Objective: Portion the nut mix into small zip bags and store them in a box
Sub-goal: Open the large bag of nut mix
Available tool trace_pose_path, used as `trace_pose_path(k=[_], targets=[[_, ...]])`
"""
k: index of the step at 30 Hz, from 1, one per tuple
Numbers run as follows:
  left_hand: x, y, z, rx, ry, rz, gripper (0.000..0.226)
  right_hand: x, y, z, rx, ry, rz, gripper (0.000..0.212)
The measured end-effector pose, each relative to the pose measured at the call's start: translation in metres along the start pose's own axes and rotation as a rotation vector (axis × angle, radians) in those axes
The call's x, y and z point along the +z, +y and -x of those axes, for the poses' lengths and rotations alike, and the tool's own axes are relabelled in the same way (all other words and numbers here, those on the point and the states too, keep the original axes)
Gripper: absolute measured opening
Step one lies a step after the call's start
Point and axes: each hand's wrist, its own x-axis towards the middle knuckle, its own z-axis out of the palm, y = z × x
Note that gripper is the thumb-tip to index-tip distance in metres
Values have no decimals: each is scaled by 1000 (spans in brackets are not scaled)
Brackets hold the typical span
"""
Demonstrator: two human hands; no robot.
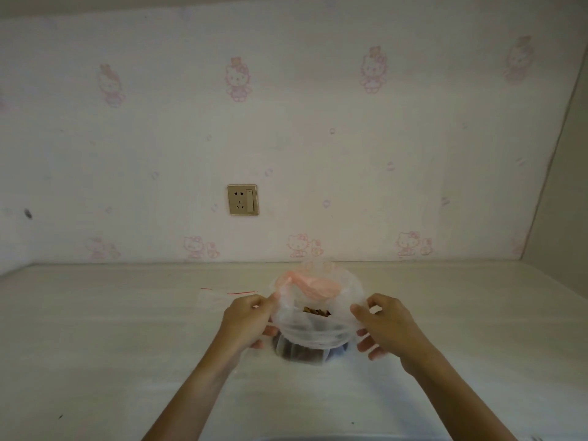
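The nut mix (316, 311) sits inside a big clear plastic bag (313, 329) that rests on the pale table (127, 361), roughly at its middle and a little in front of the wall. Going from the largest thing down, we start with that wall (286, 138), papered in white with faint pink cartoon-cat figures, which fills the upper part of the view, and the table, which fills the lower part. At the very bottom edge we see a curved translucent rim (318, 438) (too little of it shows to tell what it is).

Next comes the bag itself. Its mouth is spread wide, and through the opening we see a small patch of brown nuts, with a darker mass showing through the plastic at the base. A pink scoop (313, 287) lies across the far side of the opening, its handle pointing left.

Our left hand (246, 319) pinches the left rim of the bag between thumb and fingers, and our right hand (386, 324) grips the right rim in the same way, both holding the mouth apart.

On the wall above is a gold-coloured socket plate (242, 199). Smallest of all, a flat little zip bag (219, 296) with a red strip lies on the table just left of the left hand.
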Motion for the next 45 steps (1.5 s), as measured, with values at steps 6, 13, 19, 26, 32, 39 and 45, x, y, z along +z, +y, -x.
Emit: trace_pose_path(k=[6, 13, 19, 26, 32, 39, 45], targets=[[0, -4, 0, -259, -212, 812, 20, 3, 21, -10, 130, -86, -738, 18], [9, -16, -2, -418, -201, 1296, 25, 19, 31, -19, 200, -175, -1357, 35], [29, -15, -8, -343, -142, 1184, 26, 32, 35, -19, 138, -74, -1081, 23], [17, -28, -8, -202, -126, 874, 42, 18, 38, -17, -63, 46, -584, 23], [22, -22, -4, 70, -73, 404, 61, 22, 24, -13, -236, 10, -257, 16], [27, -14, -24, -81, -19, 437, 38, 30, 18, -21, -68, 46, -372, 50], [27, -9, -37, -374, -186, 779, 14, 34, 12, -28, 268, 2, -905, 25]])
